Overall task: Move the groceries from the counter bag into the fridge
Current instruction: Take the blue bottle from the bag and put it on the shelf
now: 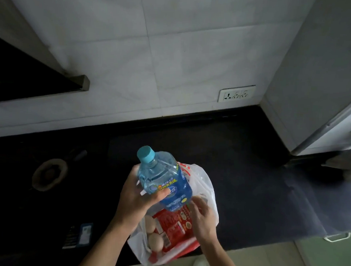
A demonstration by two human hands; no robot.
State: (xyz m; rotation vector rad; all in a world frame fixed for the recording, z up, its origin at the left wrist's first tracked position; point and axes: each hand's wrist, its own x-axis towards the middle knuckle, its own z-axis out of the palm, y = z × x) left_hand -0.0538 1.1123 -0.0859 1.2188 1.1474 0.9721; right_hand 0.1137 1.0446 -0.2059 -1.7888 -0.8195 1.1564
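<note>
Left hand clamped round the shoulder of a blue-tinted plastic water bottle, thumb across the label, fingers wrapped behind; bottle tilted, teal screw cap pointing up and away, base still inside the mouth of the white plastic carrier bag on the black counter. Right hand at the bag rim just beside the bottle base, fingers loosely apart; whether pinching the film or merely resting on it cannot be told. Likely step: lifting the bottle clear for transfer to the fridge at right. Risks, as judgements: smooth, rounded bottle wall and glossy label giving little friction, so slip possible under a one-handed grasp near the top of a full, heavy container; thin, crinkled bag film apt to cling to the base and drag upward unless held down; bag sitting at the counter edge, so a tug liable to pull it over. Eggs, pale, matte and apparently loose in the bag, lying beside a red printed flat packet; a dropped bottle or shifting bag likely to crack them. Counter dark, dull, hard; wall of pale glossy tile.
</note>
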